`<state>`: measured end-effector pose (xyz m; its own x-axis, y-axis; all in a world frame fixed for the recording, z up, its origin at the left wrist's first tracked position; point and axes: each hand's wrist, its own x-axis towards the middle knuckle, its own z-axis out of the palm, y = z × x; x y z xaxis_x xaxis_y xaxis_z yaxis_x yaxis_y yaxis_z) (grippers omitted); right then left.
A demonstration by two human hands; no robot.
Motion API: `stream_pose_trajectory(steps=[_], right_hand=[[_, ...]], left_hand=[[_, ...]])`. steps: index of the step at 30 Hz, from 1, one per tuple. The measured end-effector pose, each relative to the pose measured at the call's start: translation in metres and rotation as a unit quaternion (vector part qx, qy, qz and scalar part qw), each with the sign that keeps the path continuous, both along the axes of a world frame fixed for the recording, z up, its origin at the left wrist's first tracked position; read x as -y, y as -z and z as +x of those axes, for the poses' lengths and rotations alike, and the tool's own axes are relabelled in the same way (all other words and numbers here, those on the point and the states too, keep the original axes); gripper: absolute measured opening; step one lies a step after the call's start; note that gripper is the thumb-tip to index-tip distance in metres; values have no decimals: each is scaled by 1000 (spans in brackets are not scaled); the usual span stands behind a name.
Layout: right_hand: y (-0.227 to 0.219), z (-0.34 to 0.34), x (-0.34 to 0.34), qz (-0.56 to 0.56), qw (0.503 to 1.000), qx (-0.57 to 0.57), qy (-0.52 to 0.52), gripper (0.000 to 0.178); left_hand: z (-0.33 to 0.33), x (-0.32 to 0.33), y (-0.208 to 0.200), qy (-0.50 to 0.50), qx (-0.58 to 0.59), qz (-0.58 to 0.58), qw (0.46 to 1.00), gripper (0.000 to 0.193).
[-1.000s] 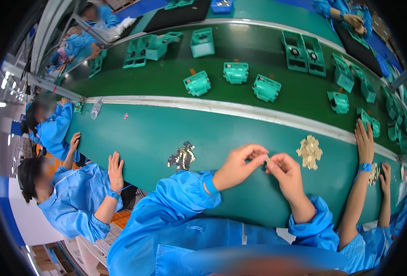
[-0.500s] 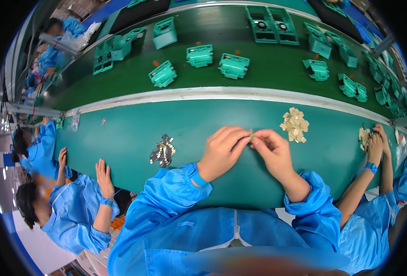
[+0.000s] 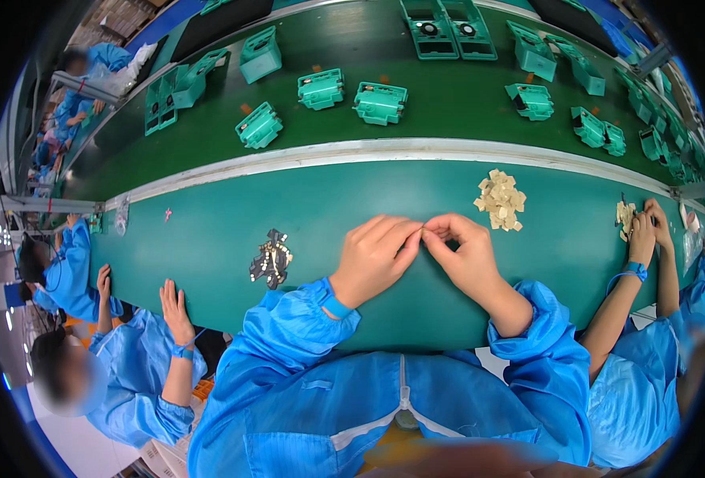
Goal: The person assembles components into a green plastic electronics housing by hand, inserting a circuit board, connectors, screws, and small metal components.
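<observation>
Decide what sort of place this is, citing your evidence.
Probably a factory assembly line: teal plastic housings sit spaced along what looks like a dark green conveyor belt, a pile of small beige pieces lies on the workbench, and matching blue smocks appear along it.

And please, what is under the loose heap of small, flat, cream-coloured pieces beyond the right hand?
The smooth green tabletop shows all around the heap of cream-coloured pieces, which overlap one another. Whatever lies directly beneath its middle is covered and cannot be seen.
</observation>
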<state>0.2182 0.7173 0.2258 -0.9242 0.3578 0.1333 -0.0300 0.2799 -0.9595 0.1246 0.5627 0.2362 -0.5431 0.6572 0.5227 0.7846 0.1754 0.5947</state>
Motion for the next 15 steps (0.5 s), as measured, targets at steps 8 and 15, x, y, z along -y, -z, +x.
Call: stream_pose_trajectory(steps=[8, 15], right_hand=[[-1, 2, -3, -35, 999, 30, -16, 8], [-1, 3, -7, -44, 998, 29, -21, 8]], left_hand=[[2, -2, 4, -1, 17, -4, 1000, 13], [2, -6, 4, 2, 28, 9, 1000, 11]])
